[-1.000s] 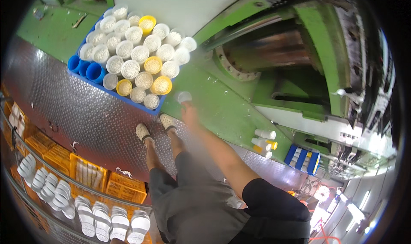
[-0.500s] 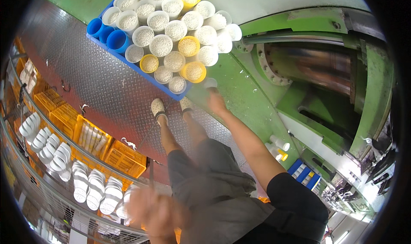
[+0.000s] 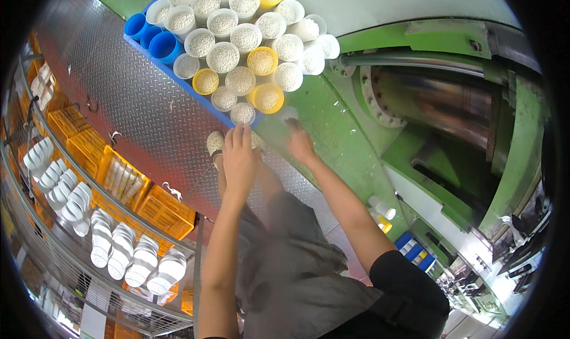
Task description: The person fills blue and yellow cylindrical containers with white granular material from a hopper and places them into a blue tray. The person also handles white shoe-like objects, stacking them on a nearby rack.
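Just above both hands [image 3: 239, 155], tubs [image 3: 242, 112] of white pellets, w/in reach.

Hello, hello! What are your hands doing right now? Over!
Left hand open, empty, reaching out. Right hand by the cups of white pellets, grip blurred. Nothing in the way.

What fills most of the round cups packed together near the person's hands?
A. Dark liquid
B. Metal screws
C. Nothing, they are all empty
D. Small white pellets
D: the white and yellow cups are heaped with pale granules, just beyond the left hand and right hand; only a few blue cups at the edge look unfilled.
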Demonstrator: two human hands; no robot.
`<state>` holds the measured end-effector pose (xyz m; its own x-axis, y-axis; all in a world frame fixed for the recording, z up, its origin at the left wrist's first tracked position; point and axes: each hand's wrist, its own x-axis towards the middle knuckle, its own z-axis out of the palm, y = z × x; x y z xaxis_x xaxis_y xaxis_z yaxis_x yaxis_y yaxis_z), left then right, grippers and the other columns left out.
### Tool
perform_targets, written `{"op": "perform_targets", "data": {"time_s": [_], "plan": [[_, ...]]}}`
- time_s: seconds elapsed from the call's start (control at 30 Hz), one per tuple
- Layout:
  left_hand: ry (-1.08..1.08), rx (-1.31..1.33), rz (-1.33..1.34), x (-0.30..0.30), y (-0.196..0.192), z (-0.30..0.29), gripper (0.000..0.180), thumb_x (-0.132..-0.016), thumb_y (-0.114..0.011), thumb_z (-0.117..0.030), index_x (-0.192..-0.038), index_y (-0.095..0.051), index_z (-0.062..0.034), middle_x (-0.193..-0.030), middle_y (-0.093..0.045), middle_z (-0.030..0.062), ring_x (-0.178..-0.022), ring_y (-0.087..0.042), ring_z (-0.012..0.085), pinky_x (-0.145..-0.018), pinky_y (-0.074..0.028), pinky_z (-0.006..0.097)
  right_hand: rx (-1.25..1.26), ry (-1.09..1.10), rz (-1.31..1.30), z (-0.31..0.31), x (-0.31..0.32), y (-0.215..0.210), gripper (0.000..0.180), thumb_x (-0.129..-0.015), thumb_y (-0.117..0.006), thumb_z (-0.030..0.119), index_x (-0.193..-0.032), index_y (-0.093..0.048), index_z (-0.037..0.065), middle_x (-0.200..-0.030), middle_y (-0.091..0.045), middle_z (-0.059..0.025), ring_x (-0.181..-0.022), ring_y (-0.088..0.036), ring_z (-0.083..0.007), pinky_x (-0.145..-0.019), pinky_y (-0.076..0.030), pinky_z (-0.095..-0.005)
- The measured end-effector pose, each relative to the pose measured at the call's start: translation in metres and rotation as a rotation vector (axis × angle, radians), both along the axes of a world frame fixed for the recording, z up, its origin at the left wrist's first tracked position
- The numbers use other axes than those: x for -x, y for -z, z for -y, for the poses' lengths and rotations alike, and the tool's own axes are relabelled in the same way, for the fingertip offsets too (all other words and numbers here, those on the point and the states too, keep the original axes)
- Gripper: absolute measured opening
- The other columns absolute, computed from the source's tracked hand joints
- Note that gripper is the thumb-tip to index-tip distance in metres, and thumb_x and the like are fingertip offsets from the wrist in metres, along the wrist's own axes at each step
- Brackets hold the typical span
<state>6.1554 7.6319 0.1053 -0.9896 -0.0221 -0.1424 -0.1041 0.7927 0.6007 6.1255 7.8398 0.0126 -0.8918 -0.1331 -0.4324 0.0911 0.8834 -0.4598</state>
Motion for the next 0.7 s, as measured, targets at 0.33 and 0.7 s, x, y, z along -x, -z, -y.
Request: {"op": "perform_targets", "data": {"time_s": [0.33,0.7], "plan": [[0.087,0.082,-0.034,-0.001,0.026,0.001,0.064,-0.079,-0.073,-0.007,-0.138,-0.050,0.0049,-0.140,-0.052,0.0206,-0.134,-0.045,0.0399,-0.111,-0.040,0.046,0.291,-0.119,-0.548,0.046,0.058,-0.139,0.032,-0.086,-0.063,0.003,-0.118,-0.062,0.001,-0.109,-0.064,-0.0157,-0.100,-0.067,-0.0335,-0.082,-0.055,-0.0413],[-0.238,-0.295,-0.094,0.042,-0.001,-0.013,0.055,-0.084,-0.069,-0.002,-0.136,-0.050,0.0011,-0.126,-0.058,0.0228,-0.119,-0.053,0.0414,-0.101,-0.045,0.047,-0.043,-0.271,-0.373,0.104,0.103,-0.143,0.009,-0.079,-0.063,0.000,-0.086,-0.065,-0.004,-0.088,-0.065,-0.0179,-0.083,-0.070,-0.0325,-0.066,-0.059,-0.0382]]}}
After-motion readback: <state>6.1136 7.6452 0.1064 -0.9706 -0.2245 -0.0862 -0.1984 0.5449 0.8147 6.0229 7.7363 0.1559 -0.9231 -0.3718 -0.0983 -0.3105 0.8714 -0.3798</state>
